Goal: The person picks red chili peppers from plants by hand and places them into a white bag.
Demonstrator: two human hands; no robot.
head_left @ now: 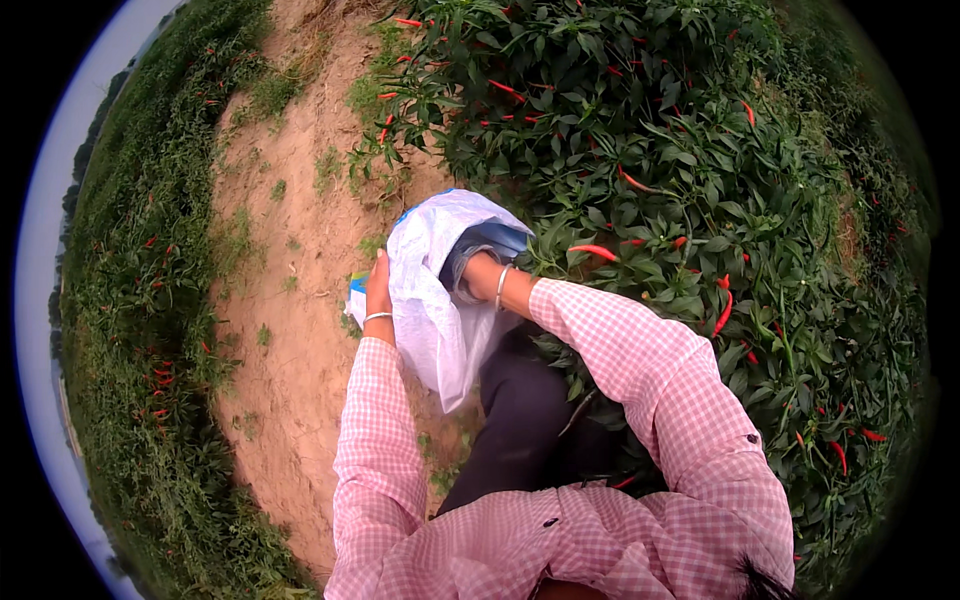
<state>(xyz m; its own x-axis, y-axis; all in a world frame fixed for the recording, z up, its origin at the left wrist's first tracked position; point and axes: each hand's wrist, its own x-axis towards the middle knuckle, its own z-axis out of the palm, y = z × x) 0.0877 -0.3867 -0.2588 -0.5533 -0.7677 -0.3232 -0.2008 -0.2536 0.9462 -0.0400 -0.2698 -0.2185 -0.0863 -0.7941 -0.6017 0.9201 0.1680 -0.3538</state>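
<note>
A white woven plastic sack [420,300] with blue printing hangs in front of me, its mouth turned toward the right. My left hand [380,285] grips the sack's left side, and its fingers are partly hidden behind the fabric. Through the mouth reaches my right hand [481,276], with a metal bangle [503,286] at the wrist. Greyish, crumpled thin plastic [459,262] lies around that hand inside the opening. The right fingertips are out of sight in the sack, so what they touch is hidden. A red chili pepper [592,251] lies among leaves just right of the sack.
Dense chili pepper plants [720,180] with red fruit crowd the right side, close against my right sleeve. A strip of bare soil [274,337] with small weeds runs along the left. Beyond it stands another row of pepper plants [142,315]. My dark-trousered leg [517,420] is beneath the sack.
</note>
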